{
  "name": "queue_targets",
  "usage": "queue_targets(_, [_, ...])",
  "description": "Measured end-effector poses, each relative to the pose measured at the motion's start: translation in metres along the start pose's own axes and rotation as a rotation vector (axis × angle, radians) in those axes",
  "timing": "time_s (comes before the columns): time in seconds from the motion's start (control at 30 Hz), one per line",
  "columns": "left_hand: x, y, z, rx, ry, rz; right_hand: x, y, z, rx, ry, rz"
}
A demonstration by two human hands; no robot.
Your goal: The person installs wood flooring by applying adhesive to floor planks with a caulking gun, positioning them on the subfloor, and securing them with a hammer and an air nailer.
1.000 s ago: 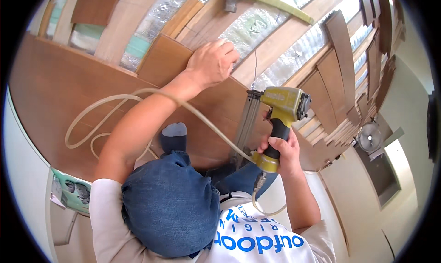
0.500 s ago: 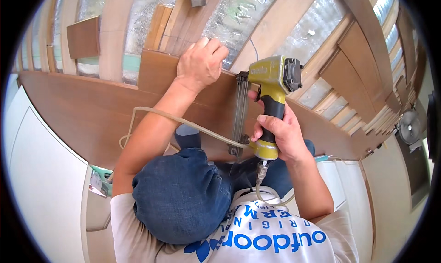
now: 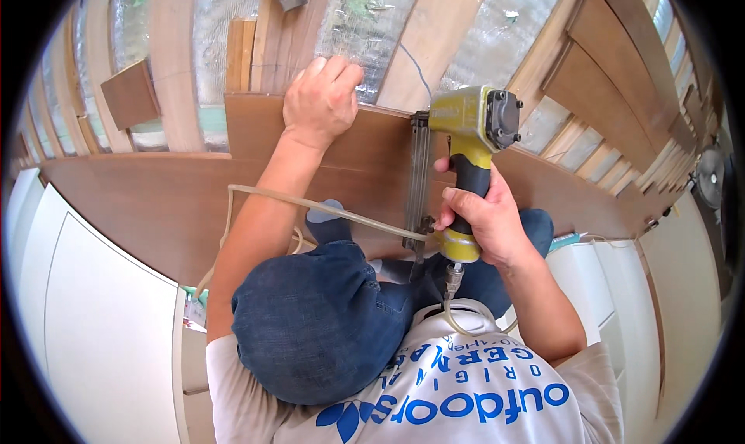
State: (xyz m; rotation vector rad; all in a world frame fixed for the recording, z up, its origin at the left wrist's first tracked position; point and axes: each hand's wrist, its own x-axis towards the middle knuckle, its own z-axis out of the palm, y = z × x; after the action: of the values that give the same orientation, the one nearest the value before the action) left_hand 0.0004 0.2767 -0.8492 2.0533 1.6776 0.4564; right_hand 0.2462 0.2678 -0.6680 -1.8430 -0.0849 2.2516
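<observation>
My nail gun [image 3: 466, 130]: yellow and black
Brown floorboards [image 3: 155, 203], silvery sheeting [image 3: 225, 41]; my blue jeans [image 3: 318, 320], my white shirt [image 3: 497, 424] printed blue.

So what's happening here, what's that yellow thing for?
The person's right hand holds a yellow nail gun, a tool that shoots nails, by its black grip. Its front end is close to the far edge of the brown boards; I can't tell if it touches. The left hand is curled at that edge. Beyond, shiny sheeting shows between bare wooden strips.
</observation>
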Motion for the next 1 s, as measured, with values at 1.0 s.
queue_targets(1.0, [0.017,0.114,0.078,-0.094,-0.082,0.272,-0.041,0.005,-0.137,-0.002,0.130,-0.129])
